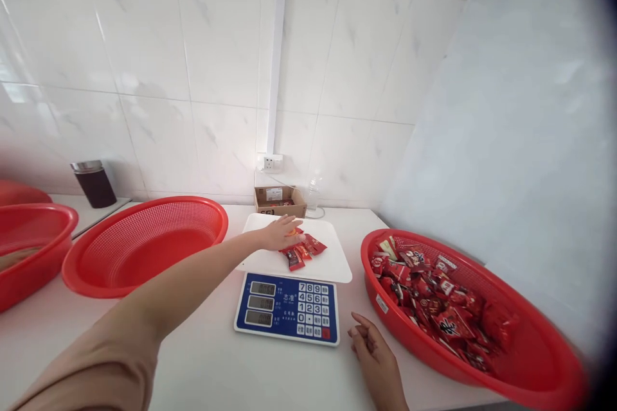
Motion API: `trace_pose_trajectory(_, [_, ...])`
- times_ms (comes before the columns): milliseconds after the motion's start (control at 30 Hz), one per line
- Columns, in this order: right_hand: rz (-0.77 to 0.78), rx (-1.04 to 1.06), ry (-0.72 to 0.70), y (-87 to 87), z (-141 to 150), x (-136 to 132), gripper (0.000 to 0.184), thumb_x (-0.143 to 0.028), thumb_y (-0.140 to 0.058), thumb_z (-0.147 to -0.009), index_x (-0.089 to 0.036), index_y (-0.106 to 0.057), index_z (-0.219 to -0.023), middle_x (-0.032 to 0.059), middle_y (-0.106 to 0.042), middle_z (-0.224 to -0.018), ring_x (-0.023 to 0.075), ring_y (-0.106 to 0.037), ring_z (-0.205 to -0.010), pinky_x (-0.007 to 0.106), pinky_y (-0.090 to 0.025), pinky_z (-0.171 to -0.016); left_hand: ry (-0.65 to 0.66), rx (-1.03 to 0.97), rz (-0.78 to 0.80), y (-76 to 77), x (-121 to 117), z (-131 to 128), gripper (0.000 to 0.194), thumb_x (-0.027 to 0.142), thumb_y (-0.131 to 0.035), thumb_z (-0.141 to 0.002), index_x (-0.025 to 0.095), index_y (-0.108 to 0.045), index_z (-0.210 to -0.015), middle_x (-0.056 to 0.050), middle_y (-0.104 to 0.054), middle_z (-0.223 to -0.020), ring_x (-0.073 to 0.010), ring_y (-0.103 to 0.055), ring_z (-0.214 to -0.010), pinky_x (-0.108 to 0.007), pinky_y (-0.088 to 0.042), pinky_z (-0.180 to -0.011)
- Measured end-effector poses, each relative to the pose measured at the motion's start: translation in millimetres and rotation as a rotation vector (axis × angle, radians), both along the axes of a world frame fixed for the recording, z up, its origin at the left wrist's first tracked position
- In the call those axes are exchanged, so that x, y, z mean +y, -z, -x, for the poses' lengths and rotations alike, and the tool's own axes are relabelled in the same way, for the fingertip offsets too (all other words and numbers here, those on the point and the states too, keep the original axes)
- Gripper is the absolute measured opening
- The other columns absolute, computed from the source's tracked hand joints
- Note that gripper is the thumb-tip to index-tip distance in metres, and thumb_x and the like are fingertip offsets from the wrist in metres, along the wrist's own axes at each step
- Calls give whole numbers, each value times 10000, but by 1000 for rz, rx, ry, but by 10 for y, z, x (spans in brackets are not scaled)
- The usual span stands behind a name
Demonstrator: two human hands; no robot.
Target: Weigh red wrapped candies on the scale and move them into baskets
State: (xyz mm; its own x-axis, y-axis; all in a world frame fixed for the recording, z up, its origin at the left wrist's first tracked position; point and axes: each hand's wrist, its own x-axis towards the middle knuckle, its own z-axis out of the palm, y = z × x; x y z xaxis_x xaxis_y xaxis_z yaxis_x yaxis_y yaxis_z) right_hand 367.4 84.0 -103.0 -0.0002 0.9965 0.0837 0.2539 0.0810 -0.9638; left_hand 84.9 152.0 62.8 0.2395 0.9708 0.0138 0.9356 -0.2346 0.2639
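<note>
Head camera: the left hand (277,235) spreads its fingers apart over red packets (303,252) on the white plate (333,263) of the scale (289,321); nearer, to the right, the right hand (376,356) bends its fingers loosely, holding nothing I can see. I'd touch lightly, not lean on the plate.

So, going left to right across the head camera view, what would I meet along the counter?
Red plastic basket at the left edge, round red perforated plastic basket, blue-and-white digital scale bearing shiny red packets, large red plastic basket holding a heap of mostly red packets.
</note>
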Motion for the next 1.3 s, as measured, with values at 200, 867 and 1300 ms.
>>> trace_pose_trajectory(200, [25, 42, -5, -17, -9, 5, 549, -553, -583, -630, -157, -631, -1007, 45, -638, -764, 183, -588, -666, 275, -507, -616, -141, 65, -119, 350, 339, -93, 613, 596, -215, -848, 199, -483, -1230, -140, -488, -1302, -293, -312, -1293, -497, -212, -1048])
trace_pose_trajectory(867, [-14, 70, -2, -10, -4, -1, 492, -550, -615, -632, -175, -665, -946, 39, -647, -726, 182, -597, -643, 269, -514, -586, -517, -15, -246, 108, 220, 163, 386, 432, -461, -857, 158, -519, -1122, -94, -546, -1134, -208, -536, -1014, -435, -447, -861])
trace_pose_trajectory(1300, [22, -14, 0, -36, -16, -4, 557, -594, -589, -618, -160, -652, -961, 60, -662, -776, 197, -602, -683, 279, -509, -614, -185, 24, 274, -4, -184, 72, 309, 353, -538, -833, 146, -559, -1062, -73, -584, -1068, -182, -577, -926, -392, -496, -797])
